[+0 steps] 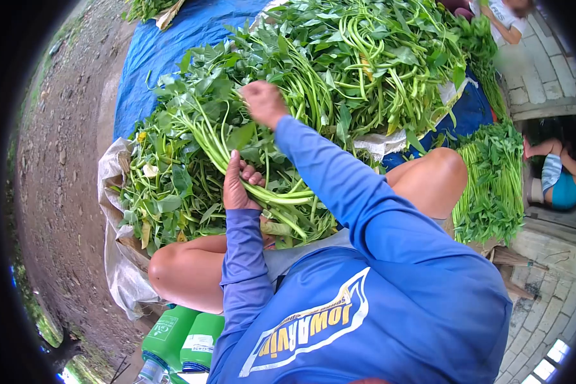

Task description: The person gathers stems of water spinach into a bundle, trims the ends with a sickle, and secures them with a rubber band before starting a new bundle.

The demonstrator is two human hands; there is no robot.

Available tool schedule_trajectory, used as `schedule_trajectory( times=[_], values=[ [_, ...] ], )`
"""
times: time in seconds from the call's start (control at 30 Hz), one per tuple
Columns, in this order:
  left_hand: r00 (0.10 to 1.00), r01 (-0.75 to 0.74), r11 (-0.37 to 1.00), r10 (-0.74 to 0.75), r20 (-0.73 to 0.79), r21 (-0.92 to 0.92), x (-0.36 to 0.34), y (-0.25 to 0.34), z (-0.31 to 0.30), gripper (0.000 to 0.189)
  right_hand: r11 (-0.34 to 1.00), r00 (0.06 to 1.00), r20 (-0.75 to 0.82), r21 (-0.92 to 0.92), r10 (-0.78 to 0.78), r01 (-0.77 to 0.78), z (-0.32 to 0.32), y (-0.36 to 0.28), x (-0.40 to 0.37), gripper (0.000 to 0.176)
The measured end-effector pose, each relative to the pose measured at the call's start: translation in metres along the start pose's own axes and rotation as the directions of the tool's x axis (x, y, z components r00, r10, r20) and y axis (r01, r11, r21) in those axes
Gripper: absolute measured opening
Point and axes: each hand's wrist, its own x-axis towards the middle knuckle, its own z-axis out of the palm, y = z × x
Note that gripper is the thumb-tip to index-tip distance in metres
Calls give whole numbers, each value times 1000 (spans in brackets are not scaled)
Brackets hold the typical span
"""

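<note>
My left hand [241,181] is wrapped round a bundle of long green stems [221,150], whose leafy tops point up and to the left and whose cut ends lie toward the lower right. Above and to the right of it, my right hand [262,102] is closed over the leafy greens; whether it grips anything is hidden by its fingers and blur. A large heap of leafy greens [390,57] spreads behind both hands. More loose greens [166,198] lie in front of my crossed legs.
Blue tarp [141,83] and white sacking [116,243] lie under the greens. At the right is a stack of aligned green bunches [489,182]. Green containers [173,333] stand at lower left. Two people [502,22] [564,179] are at the right edge.
</note>
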Motion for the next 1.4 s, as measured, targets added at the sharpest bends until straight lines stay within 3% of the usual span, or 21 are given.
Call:
schedule_trajectory(
  times=[0.03,0.07,0.1,0.13,0.17,0.27,0.33,0.4,0.43,0.47,0.5,0.53,0.67,0.7,0.83,1.0,1.07,1.17,1.27,1.33,1.4],
  values=[
    [1000,-12,1000,11,-23,-8,0,4,3,35,986,973,-225,-167,-62,24,-22,11,3,26],
    [999,-26,1000,26,-28,-7,2,6,5,35,984,972,-229,-155,50,-87,-51,45,14,20],
    [999,-36,999,36,-35,1,5,7,8,34,882,930,-364,-419,55,-216,-76,65,9,19],
    [998,-46,999,46,-38,12,7,8,9,34,710,918,-323,-589,230,-385,-101,82,4,24],
    [999,-38,999,39,-28,18,12,7,9,33,605,855,-233,-622,463,-497,-120,76,-2,30],
    [997,-21,997,26,-69,75,20,1,21,32,741,926,-165,-560,339,-371,-126,108,-21,32],
    [994,-18,993,30,-109,113,24,0,24,34,768,914,-236,-497,330,-405,-130,122,-13,29],
    [990,-22,991,41,-136,134,31,-2,17,33,681,959,-284,-707,-27,-190,-137,83,-21,29],
    [990,-20,991,38,-134,133,36,-3,16,33,704,950,-274,-704,-152,-91,-142,75,-21,27],
    [991,-18,991,36,-132,133,39,-4,15,33,899,968,-238,-401,84,-177,-150,66,-15,24],
    [991,-14,991,31,-131,135,41,-6,13,33,967,965,-145,-100,218,-234,-157,58,-15,22],
    [991,-7,990,26,-130,144,42,-8,10,33,929,948,-15,205,318,-308,-163,43,-18,22],
    [995,-1,985,18,-100,170,49,-13,3,32,858,976,10,476,217,-196,-180,6,-27,26],
    [996,2,984,15,-93,178,49,-14,3,32,849,955,48,448,291,-281,-185,-8,-33,29],
    [996,13,984,2,-87,176,51,-20,-3,32,916,988,-73,389,139,-100,-190,-50,-57,31],
    [997,5,985,9,-82,170,58,-27,-8,32,995,976,-201,33,-84,93,-185,-75,-75,26],
    [998,23,991,-14,-64,134,57,-27,-7,32,935,945,-201,-299,-258,192,-179,-82,-82,25],
    [997,65,992,-60,-50,107,60,-29,-6,31,836,907,-82,-428,-413,342,-156,-78,-94,25],
    [981,185,980,-179,75,-73,78,-41,-27,34,839,940,183,-426,-287,338,-120,-51,-125,25],
    [962,264,946,-246,116,-188,77,-48,-37,39,969,917,375,-242,133,-41,-97,-14,-153,29],
    [960,268,955,-253,122,-125,77,-55,-52,45,881,912,401,-457,83,121,-93,12,-168,34]
  ],
)
